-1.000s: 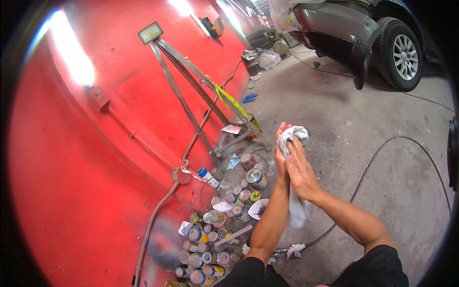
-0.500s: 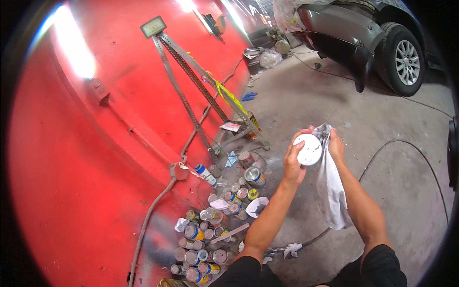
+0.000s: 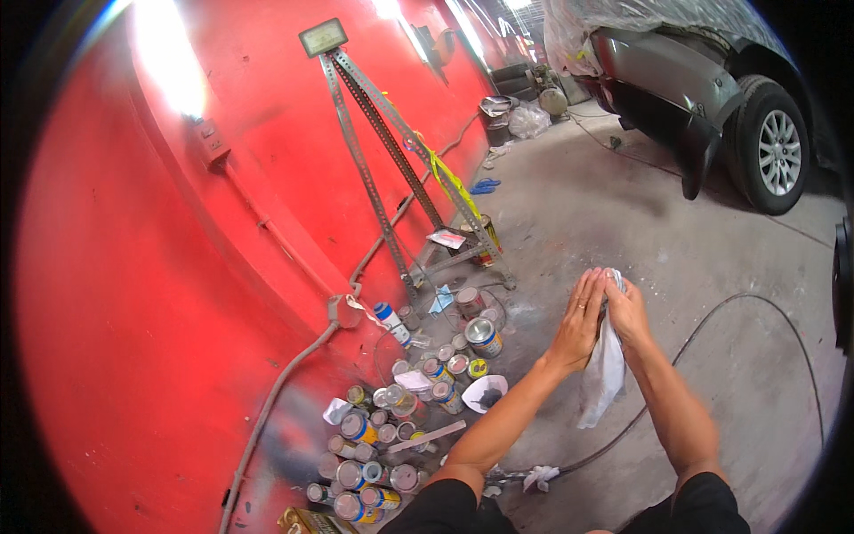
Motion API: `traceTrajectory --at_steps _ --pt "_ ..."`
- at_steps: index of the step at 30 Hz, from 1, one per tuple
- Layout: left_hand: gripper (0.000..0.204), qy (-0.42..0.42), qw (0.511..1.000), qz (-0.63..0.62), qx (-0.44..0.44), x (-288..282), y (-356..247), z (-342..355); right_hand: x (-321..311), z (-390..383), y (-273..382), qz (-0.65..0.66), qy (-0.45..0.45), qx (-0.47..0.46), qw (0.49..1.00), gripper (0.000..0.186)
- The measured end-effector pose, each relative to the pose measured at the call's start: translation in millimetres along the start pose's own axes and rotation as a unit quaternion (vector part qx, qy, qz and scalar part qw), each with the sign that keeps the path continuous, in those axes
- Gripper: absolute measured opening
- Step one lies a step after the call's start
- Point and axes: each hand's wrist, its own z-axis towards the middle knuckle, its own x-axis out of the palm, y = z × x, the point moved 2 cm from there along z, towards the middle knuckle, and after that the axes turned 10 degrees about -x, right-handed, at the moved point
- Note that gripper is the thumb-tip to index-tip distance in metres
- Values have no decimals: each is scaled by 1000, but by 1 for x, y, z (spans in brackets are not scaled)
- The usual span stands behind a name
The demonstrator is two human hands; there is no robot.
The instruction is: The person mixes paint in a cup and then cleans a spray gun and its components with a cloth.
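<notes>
My two hands are brought together in front of me, over the floor right of the paint cans. My left hand [image 3: 584, 319] has its fingers stretched out and pressed together, its palm turned toward the right hand. My right hand [image 3: 628, 311] is closed on a whitish cloth [image 3: 604, 378], which hangs down between the wrists. A thin pale edge shows between the fingertips. The round white disc seen earlier in the left hand is now edge-on or hidden between the palms.
Several paint cans [image 3: 358, 428] crowd the floor by the red wall [image 3: 178, 356], with a white bowl [image 3: 483, 392] beside them. A metal stand [image 3: 382, 169] carries a lamp [image 3: 323, 37]. A hose [image 3: 712, 313] curves at right; a plastic-covered car [image 3: 676, 84] stands behind.
My left hand has turned over and met the right, so the disc's white face no longer shows. Both hands sit slightly lower in view, and the cloth hangs bunched between them.
</notes>
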Motion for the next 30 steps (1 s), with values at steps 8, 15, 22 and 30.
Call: traceTrajectory --at_steps 8,15,22,30 --pt "49 -14 998 16 -52 -24 -13 10 7 -11 38 304 139 191 923 35" --pt "45 -8 972 -95 -214 -36 -32 22 -6 -22 21 309 165 179 920 28" --pt "47 55 944 -122 -303 -38 -6 17 -15 -20 17 64 336 140 929 38" --pt "58 126 903 -15 -411 -13 39 3 -11 -27 -16 -454 366 -257 771 23"
